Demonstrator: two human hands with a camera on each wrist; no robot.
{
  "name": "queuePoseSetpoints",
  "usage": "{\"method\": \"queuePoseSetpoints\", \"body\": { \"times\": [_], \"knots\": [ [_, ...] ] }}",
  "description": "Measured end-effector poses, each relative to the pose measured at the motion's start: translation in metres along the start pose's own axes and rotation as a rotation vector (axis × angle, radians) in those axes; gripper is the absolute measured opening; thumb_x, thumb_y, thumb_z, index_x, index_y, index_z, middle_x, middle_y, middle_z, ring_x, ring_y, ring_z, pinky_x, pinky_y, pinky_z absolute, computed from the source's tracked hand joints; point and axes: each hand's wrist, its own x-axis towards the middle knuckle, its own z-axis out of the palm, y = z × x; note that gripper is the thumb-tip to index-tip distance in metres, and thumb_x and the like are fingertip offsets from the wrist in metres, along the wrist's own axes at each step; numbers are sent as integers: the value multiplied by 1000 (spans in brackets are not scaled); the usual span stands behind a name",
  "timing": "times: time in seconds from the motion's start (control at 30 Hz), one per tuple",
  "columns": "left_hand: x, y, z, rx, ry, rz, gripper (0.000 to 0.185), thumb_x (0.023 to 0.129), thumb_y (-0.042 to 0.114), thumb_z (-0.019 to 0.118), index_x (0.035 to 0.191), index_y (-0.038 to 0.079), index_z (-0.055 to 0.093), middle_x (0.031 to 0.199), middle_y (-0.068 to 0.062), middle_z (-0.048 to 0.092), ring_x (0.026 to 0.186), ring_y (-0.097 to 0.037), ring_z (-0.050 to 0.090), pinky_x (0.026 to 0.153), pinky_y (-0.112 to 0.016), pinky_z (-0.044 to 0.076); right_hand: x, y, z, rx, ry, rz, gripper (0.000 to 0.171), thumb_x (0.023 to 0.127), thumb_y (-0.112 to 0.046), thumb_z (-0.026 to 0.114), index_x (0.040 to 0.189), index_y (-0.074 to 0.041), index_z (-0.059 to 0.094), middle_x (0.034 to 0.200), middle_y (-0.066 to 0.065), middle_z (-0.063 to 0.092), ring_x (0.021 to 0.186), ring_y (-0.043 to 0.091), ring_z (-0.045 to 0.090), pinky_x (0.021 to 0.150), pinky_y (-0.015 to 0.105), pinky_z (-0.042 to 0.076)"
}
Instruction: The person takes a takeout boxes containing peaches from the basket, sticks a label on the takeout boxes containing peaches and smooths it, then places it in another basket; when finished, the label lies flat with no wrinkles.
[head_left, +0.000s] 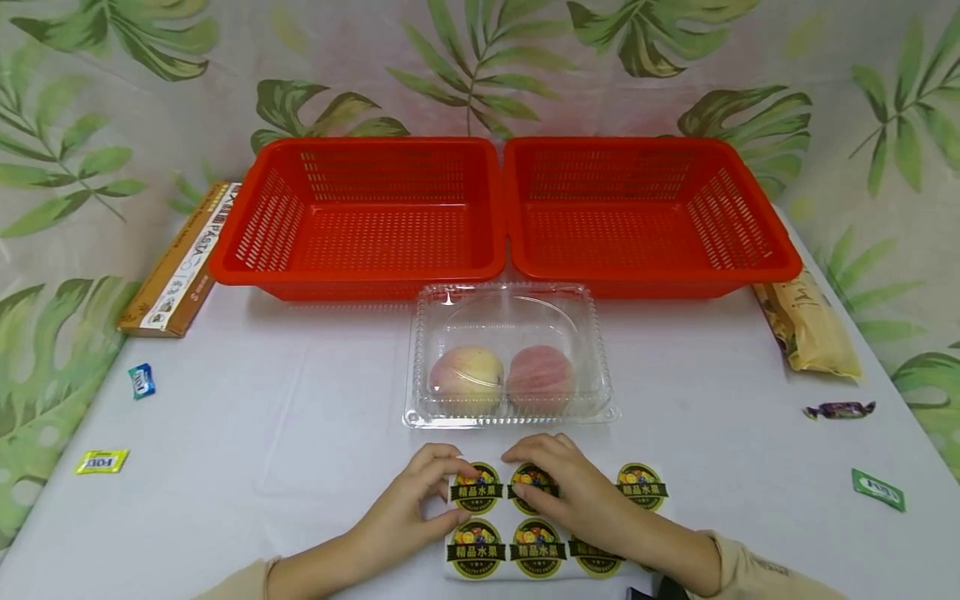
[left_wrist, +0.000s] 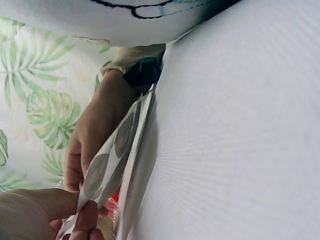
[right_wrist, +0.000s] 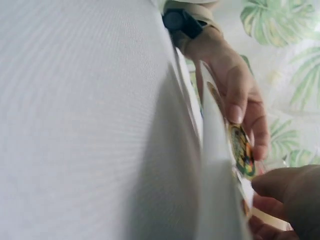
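A person in beige sleeves [head_left: 236, 582] works over a sheet of round labels [head_left: 538, 546] at 6 o'clock on a white-covered desk [head_left: 322, 483]. The left hand [head_left: 422, 492], at the sheet's 9 o'clock side, pinches it between thumb and finger. The right hand [head_left: 566, 487] curves over the 12 o'clock edge, thumb across a label; whether it pinches the sheet cannot be told. Part of the sheet is raised from the desk (the wrist views show this best).

Measured from the sheet, a clear container [head_left: 510, 312] with two peaches [head_left: 467, 375] inside stands near 12 o'clock, a red basket [head_left: 375, 275] beyond it at 11 and a second red basket [head_left: 652, 273] at 1. A pasta box [head_left: 180, 262] lies at 10 o'clock, a tan packet [head_left: 813, 325] at 2. Small wrapped sweets flank the scene: blue [head_left: 141, 381] and yellow [head_left: 102, 462] around 9, purple [head_left: 840, 410] and green [head_left: 878, 489] around 3.
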Motion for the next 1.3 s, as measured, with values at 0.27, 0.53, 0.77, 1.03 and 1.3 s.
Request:
{"method": "queuePoseSetpoints", "body": {
  "times": [0.27,0.53,0.77,1.03,1.3],
  "knots": [
    [8,5,4,108,2,123,48,74,-1,70,117,8,50,116,-7,40,94,-14,50,74,-23,46,7,-7,1,94,131,-97,23,85,-10,63,107,-17,59,105,-9,57,96,10,52,79,29,45],
    [24,19,-5,257,18,260,46,77,0,65,118,8,48,121,-8,39,108,-19,44,85,-27,44,20,-11,-11,138,264,-305,21,80,-2,65,99,-9,62,98,3,59,86,13,55,69,18,47],
    [34,24,-12,281,69,291,35,83,6,60,117,8,50,120,-10,39,107,-19,44,84,-26,44,32,-20,-22,99,321,-345,14,85,-12,62,99,-10,64,98,2,59,87,15,54,69,17,46],
    [45,28,-21,257,171,379,31,90,18,54,116,3,50,116,-12,41,100,-20,45,77,-24,44,48,-28,-34,69,372,-352,12,86,-15,62,95,-7,64,95,4,59,85,15,54,69,17,46],
    [50,32,-24,73,133,269,43,81,-4,62,121,0,48,117,-12,48,99,-19,49,78,-25,46,55,-30,-38,55,387,-331,19,83,-13,65,100,-5,64,96,3,59,89,16,54,71,18,45]
  ]
}}
